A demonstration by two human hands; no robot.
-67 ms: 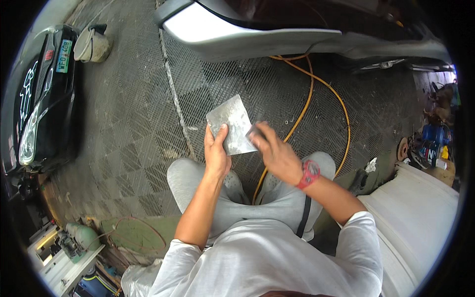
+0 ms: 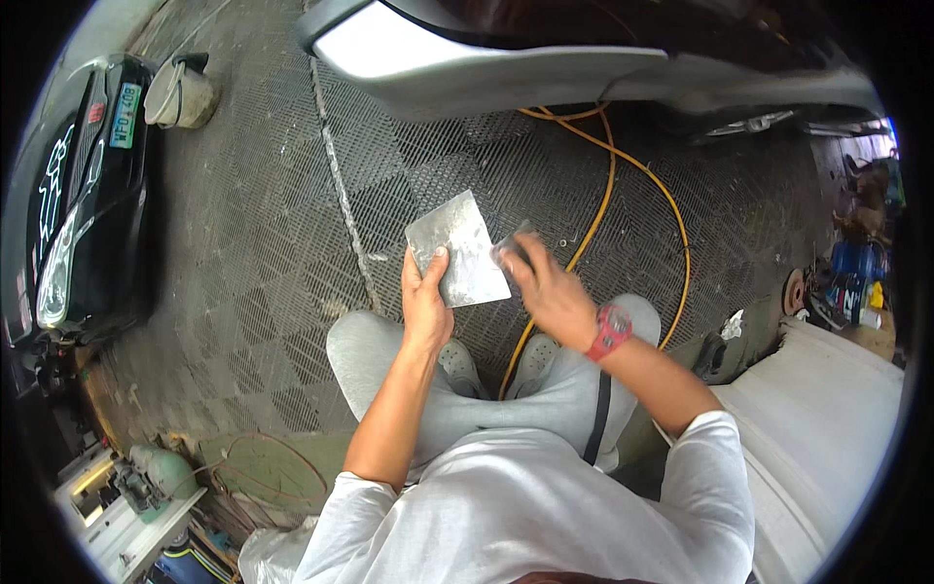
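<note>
Left hand [image 2: 425, 304] pinches grey metal plate [image 2: 457, 249] by its lower edge; right hand [image 2: 543, 285] presses small scraper [image 2: 513, 246] against it. Risk: pressure tilts plate, thumb grip slips.

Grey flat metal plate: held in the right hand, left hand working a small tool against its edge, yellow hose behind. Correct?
No, hands swapped. The head view shows the left hand holding the grey flat metal plate while the right hand works a small tool at its edge. The yellow hose lies behind.

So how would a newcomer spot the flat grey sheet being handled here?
Start at the grey car body panel along the top, then drop to the ribbed floor mat before the person's knees. The flat grey metal sheet is pinched by the left hand, the only pale, smeared rectangle there.
</note>
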